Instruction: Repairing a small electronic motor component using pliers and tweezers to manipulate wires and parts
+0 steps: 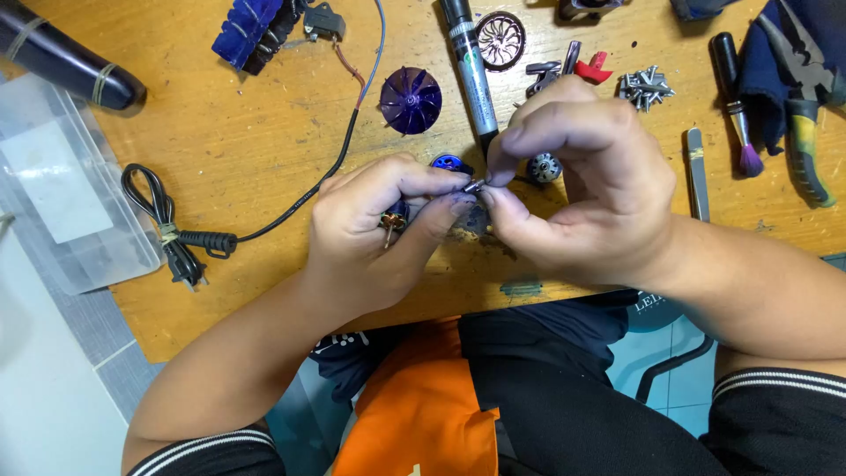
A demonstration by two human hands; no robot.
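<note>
My left hand [374,234] grips a small motor [394,219] with copper windings and a blue end [448,163], held just above the wooden table [247,132]. My right hand [577,189] pinches a small metal part [476,186] at the motor's tip between thumb and forefinger. The two hands meet fingertip to fingertip at the middle of the table. Most of the motor is hidden inside my left fist.
A purple fan impeller [411,100], a black marker [470,70], a round grille [500,40] and a small bearing-like piece [544,167] lie behind the hands. A black power cord with plug [181,242] runs at left. Pliers [806,141], a brush [736,106], tweezers [697,172] and screws [645,88] sit at right.
</note>
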